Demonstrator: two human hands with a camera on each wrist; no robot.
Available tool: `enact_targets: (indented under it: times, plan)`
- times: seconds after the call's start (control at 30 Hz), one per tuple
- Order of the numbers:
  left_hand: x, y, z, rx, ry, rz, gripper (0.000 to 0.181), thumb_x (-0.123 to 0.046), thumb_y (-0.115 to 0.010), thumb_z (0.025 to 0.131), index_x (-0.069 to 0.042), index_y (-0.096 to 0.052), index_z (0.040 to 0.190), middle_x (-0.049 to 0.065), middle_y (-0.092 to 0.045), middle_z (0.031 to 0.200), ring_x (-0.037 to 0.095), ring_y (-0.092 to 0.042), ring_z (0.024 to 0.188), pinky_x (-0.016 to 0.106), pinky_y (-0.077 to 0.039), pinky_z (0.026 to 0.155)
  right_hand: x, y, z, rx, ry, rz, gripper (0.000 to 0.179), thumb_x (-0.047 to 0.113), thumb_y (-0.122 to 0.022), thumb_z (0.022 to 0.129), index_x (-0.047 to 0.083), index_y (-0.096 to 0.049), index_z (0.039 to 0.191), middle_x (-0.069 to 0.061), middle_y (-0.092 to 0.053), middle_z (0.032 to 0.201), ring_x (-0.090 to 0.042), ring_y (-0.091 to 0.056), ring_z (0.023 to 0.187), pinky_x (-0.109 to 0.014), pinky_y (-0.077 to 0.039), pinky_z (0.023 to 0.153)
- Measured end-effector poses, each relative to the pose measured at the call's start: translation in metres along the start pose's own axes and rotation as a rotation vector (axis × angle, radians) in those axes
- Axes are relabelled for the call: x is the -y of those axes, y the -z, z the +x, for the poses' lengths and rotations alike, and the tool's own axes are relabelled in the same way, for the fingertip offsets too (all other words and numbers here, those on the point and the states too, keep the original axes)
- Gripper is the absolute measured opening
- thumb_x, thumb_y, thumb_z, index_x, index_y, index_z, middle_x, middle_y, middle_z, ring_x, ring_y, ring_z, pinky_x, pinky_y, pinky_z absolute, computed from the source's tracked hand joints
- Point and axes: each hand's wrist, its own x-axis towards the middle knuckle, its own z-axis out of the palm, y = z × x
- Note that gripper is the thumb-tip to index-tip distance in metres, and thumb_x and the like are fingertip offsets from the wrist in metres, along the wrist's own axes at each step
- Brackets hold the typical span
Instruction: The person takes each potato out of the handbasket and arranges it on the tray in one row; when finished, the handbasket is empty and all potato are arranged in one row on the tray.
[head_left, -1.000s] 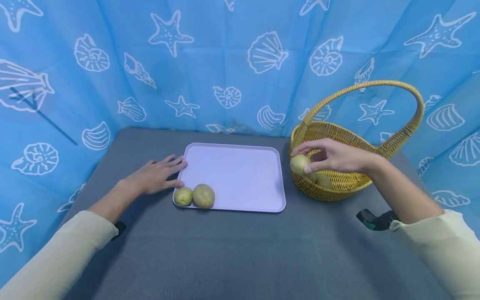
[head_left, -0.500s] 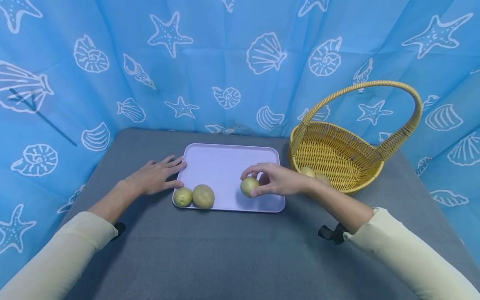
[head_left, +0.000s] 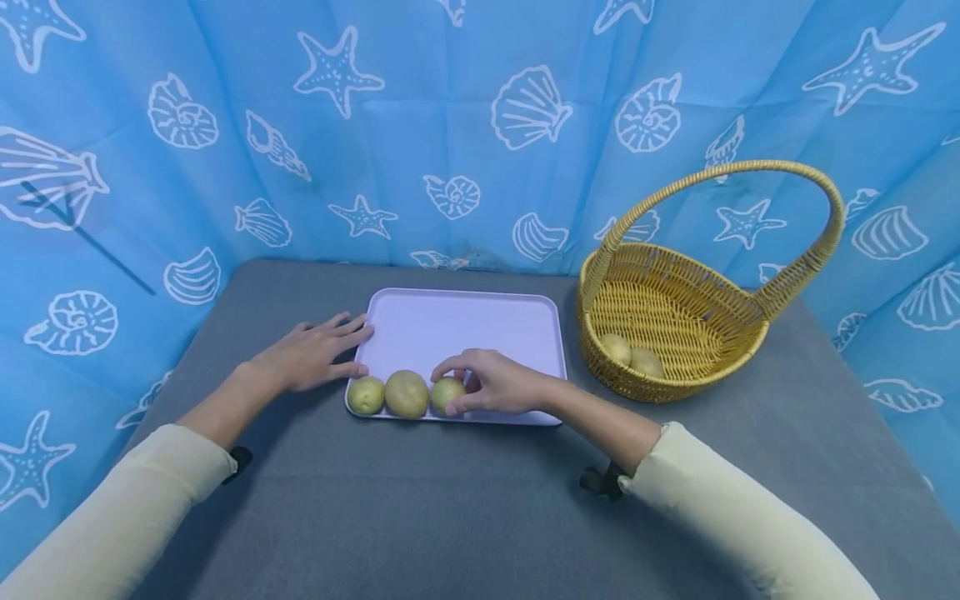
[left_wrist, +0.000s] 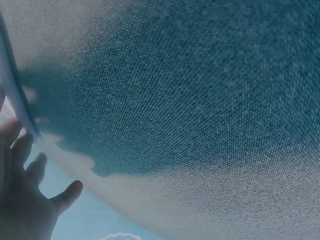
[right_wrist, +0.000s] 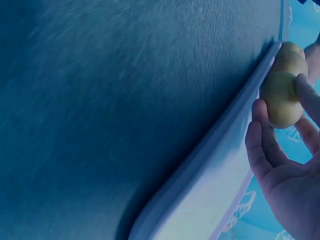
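Since the earlier view, the right hand point(head_left: 495, 385) and the held potato point(head_left: 446, 392) have shifted leftward across the tray point(head_left: 465, 329), from its right portion to the short row along the near rim; the left hand point(head_left: 318, 354) is unmoved. The governing relation is noted as follows: the held potato sits immediately right of the large potato point(head_left: 407, 394), which in turn stands beside the corner potato point(head_left: 365, 396). Whether the held piece touches its neighbour, or bears on the tray floor, cannot be determined from where I stand. It looks nearly round, with no clear long axis. The right hand is the nearer, its fingers clamped on the potato, thumb on the near side; they are parted only by the potato's width. The potato lies at the fingertips, left of the palm. The left hand's fingers are straight and spread, at the tray's left rim, gripping nothing. Two pieces, a pale potato point(head_left: 615, 347) and a browner potato point(head_left: 646, 362), lie in the basket point(head_left: 675, 304) on the bench point(head_left: 390, 517). In my judgement, release calls for little further leftward travel.
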Motion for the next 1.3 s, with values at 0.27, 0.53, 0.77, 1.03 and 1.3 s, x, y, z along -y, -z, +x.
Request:
enact_targets:
  times: [0.27,0.53,0.77,1.03,1.3]
  plan:
    - [0.000,-0.001,0.000,-0.012,-0.005,0.004,0.075,-0.053,-0.053,0.099,-0.011,-0.030,0.157,0.014,-0.023,0.163,0.043,-0.017,0.149,0.073,-0.020,0.110,0.005,-0.002,0.005,0.038,-0.081,0.012,0.051,0.015,-0.074,0.090,0.000,-0.056,0.135,-0.016,-0.065,0.118,-0.018,-0.068,0.095,-0.025,-0.054,0.083]
    - [0.000,-0.001,0.000,-0.014,-0.003,0.004,0.075,-0.053,-0.054,0.099,-0.011,-0.031,0.157,0.014,-0.024,0.163,0.042,-0.017,0.149,0.072,-0.020,0.110,0.013,0.016,-0.005,0.094,-0.153,-0.008,0.054,0.018,-0.074,0.091,0.004,-0.054,0.139,-0.017,-0.064,0.125,-0.018,-0.069,0.097,-0.027,-0.055,0.080]
    - [-0.001,0.000,0.000,-0.008,-0.003,-0.002,0.075,-0.053,-0.053,0.099,-0.011,-0.030,0.157,0.014,-0.023,0.163,0.042,-0.017,0.149,0.072,-0.020,0.110,0.021,0.062,-0.041,0.136,-0.137,-0.024,0.052,0.016,-0.076,0.088,0.005,-0.058,0.135,-0.019,-0.064,0.124,-0.027,-0.068,0.102,-0.042,-0.055,0.088]
    - [0.000,0.001,-0.002,-0.011,-0.003,-0.004,0.076,-0.055,-0.051,0.099,-0.012,-0.029,0.157,0.013,-0.022,0.164,0.042,-0.015,0.149,0.073,-0.017,0.110,0.016,0.122,-0.095,0.123,-0.255,-0.132,0.046,0.021,-0.077,0.088,0.006,-0.065,0.131,-0.009,-0.065,0.131,-0.032,-0.057,0.126,-0.054,-0.044,0.104]
    - [-0.003,0.002,-0.002,-0.006,-0.003,-0.003,0.075,-0.053,-0.052,0.100,-0.011,-0.030,0.157,0.014,-0.022,0.163,0.043,-0.016,0.149,0.073,-0.018,0.110,-0.001,0.165,-0.132,0.052,-0.311,-0.021,0.049,0.012,-0.076,0.089,-0.005,-0.060,0.132,-0.021,-0.062,0.132,-0.036,-0.061,0.120,-0.042,-0.051,0.099]
